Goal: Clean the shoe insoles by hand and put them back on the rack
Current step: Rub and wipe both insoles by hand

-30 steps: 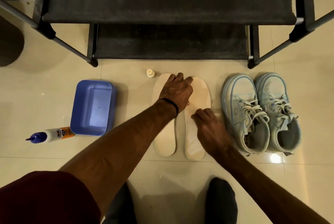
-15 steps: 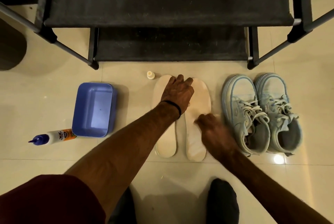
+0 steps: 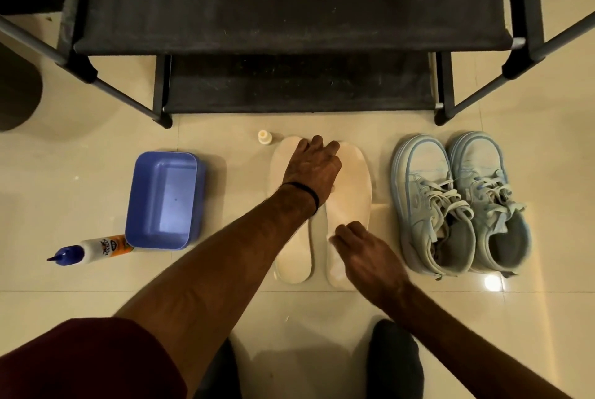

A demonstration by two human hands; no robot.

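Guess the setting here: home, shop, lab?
Most likely a home, maybe near an entryway. A black fabric-shelf shoe rack stands on glossy cream floor tiles, with a pair of light blue sneakers beside two insoles that the hands press flat.

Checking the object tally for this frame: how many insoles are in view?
2. The left insole lies flat on the floor under the left hand; the right insole lies beside it, with the right hand on its heel end. None visible on the rack.
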